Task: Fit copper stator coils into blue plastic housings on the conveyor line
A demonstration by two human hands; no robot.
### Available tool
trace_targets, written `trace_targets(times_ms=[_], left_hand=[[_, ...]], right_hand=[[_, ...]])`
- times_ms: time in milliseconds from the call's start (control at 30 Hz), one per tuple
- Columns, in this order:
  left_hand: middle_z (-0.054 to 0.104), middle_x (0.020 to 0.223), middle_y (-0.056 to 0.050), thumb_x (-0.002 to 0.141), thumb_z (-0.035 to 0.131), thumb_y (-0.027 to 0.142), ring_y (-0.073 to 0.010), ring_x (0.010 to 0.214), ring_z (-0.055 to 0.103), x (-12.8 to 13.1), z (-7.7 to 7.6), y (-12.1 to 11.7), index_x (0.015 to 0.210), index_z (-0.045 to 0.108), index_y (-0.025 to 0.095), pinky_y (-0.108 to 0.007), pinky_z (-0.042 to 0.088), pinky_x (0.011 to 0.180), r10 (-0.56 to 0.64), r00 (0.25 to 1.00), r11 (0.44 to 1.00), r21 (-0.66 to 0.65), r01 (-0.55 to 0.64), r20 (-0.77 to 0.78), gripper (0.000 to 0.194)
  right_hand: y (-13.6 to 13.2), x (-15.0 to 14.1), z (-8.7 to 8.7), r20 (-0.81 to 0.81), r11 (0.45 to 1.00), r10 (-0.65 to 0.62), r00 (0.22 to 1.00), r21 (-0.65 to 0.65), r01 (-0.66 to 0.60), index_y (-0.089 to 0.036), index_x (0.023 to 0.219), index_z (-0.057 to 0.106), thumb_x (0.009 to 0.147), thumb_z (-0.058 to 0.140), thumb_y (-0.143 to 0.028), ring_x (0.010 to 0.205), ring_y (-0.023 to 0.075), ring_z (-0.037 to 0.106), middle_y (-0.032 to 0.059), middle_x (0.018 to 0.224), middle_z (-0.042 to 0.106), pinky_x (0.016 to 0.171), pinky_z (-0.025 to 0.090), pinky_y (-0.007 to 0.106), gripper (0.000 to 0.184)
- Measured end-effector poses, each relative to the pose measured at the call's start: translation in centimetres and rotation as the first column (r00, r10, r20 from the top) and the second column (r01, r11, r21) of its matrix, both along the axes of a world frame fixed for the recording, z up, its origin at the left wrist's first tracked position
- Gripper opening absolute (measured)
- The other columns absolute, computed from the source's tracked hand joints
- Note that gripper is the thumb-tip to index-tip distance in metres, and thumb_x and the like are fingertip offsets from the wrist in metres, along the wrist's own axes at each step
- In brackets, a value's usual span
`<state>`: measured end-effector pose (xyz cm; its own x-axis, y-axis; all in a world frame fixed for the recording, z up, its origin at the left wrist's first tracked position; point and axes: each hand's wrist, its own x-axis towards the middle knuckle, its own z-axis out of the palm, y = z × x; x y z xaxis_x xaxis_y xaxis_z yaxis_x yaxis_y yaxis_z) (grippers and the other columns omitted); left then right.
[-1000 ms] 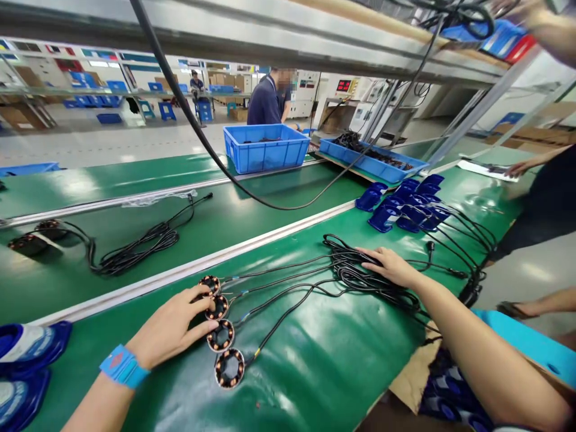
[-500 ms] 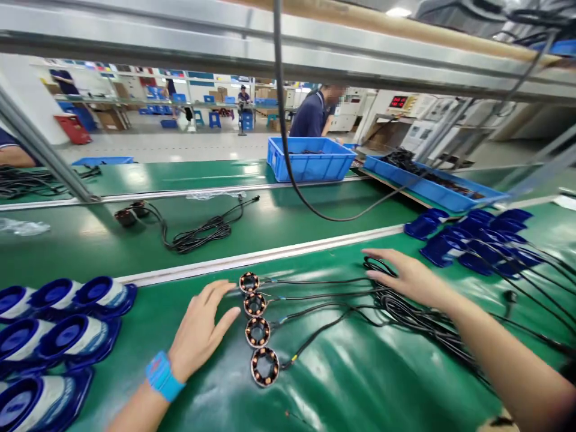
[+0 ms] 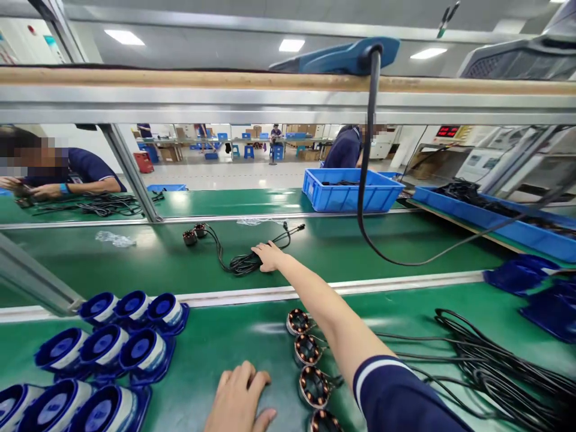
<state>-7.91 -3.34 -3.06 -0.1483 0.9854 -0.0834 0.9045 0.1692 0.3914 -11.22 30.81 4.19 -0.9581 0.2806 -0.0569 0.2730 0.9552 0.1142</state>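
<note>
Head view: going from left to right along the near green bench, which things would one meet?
Blue-and-white cup-shaped housings, the left hand, copper-wound stator rings, coiled black cables.

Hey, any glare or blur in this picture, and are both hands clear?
Head view, near green bench: pale glare beside the wound rings; head view, right edge: blue parts look soft and stretched; head view, middle and bottom: the right hand at the black cable and the left hand both read clearly.
</note>
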Motion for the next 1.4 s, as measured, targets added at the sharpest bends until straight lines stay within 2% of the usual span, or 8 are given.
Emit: trace_targets(times_ms=[200,500,600,767,900,1067,1267,1400], left_hand=[[0.059,0.109,-0.005,0.081,0.079,0.031,-0.0239,0.096,0.057,1.0,-1.2,0.3,0.117,0.063,0.032,-0.038,0.042,0.088,0.075,0.992,0.997,0.039,-0.071,-0.106,0.039],[0.058,0.116,-0.007,0.095,0.061,0.034,-0.0253,0.104,0.057,1.1,2.1,0.1,0.124,0.061,0.031,-0.042,0.043,0.095,0.046,0.999,0.999,0.015,-0.046,0.008,0.029],[0.058,0.118,-0.007,0.097,0.058,0.033,-0.0266,0.108,0.056,1.2,3.3,0.2,0.127,0.059,0.030,-0.045,0.042,0.097,0.037,0.999,0.999,-0.037,-0.035,0.039,0.030],[0.057,0.119,-0.008,0.099,0.056,0.033,-0.0273,0.109,0.056,1.2,3.6,0.2,0.128,0.059,0.028,-0.047,0.041,0.098,0.032,0.998,0.999,-0.039,-0.030,0.050,0.030],[0.057,0.119,-0.008,0.099,0.055,0.033,-0.0272,0.109,0.055,1.2,3.4,0.0,0.128,0.058,0.029,-0.046,0.040,0.098,0.030,0.998,0.999,-0.034,-0.028,0.050,0.029],[0.056,0.119,-0.007,0.099,0.054,0.033,-0.0260,0.108,0.055,1.1,2.9,0.0,0.128,0.058,0.031,-0.045,0.040,0.097,0.026,0.999,1.000,-0.016,-0.025,0.047,0.029],[0.057,0.119,-0.006,0.099,0.051,0.039,-0.0260,0.107,0.057,0.6,1.9,0.3,0.129,0.058,0.033,-0.044,0.041,0.096,0.023,0.998,1.000,-0.001,-0.023,0.053,0.031],[0.057,0.120,-0.007,0.100,0.049,0.042,-0.0260,0.107,0.057,0.3,1.6,0.3,0.129,0.058,0.033,-0.043,0.041,0.097,0.016,0.999,1.000,0.004,-0.016,0.052,0.032]], right_hand=[[1.1,1.8,1.9,0.064,0.988,-0.152,0.986,0.034,0.150,-0.015,0.119,0.064,0.101,0.062,-0.043,0.101,0.0221,0.065,0.0086,0.115,0.065,0.090,0.057,0.042,0.033],[2.1,4.9,14.0,-0.215,0.926,-0.319,0.923,0.140,0.352,-0.011,0.130,0.053,0.096,0.064,-0.034,0.105,0.0288,0.064,0.0172,0.118,0.064,0.089,0.054,0.040,0.043],[0.8,6.2,15.9,-0.313,0.913,-0.287,0.906,0.196,0.357,-0.008,0.136,0.044,0.090,0.069,-0.029,0.123,0.0383,0.051,0.0239,0.132,0.054,0.104,0.042,0.051,0.056],[-1.9,8.7,13.4,-0.263,0.932,-0.270,0.926,0.170,0.320,-0.008,0.131,0.048,0.089,0.068,-0.049,0.124,0.0416,0.045,0.0239,0.131,0.052,0.107,0.035,0.055,0.062],[-3.2,11.1,10.4,-0.227,0.952,-0.280,0.933,0.058,0.300,-0.007,0.132,0.051,0.102,0.042,-0.031,0.123,0.0391,0.047,0.0246,0.130,0.054,0.105,0.037,0.053,0.039],[-2.9,13.3,6.9,-0.006,0.966,-0.135,0.991,-0.222,0.130,-0.021,0.127,0.063,0.104,0.050,-0.038,0.109,0.0218,0.063,0.0079,0.118,0.068,0.095,0.047,0.029,0.031],[-1.6,12.3,1.2,0.101,0.896,-0.285,0.953,-0.324,0.303,-0.013,0.110,0.069,0.100,0.061,-0.044,0.093,0.0207,0.068,0.0089,0.106,0.071,0.087,0.055,0.037,0.034],[-0.8,12.2,-0.4,0.081,0.865,-0.368,0.926,-0.336,0.373,-0.014,0.101,0.068,0.103,0.059,-0.042,0.093,0.0190,0.067,0.0060,0.099,0.069,0.090,0.056,0.040,0.029]])
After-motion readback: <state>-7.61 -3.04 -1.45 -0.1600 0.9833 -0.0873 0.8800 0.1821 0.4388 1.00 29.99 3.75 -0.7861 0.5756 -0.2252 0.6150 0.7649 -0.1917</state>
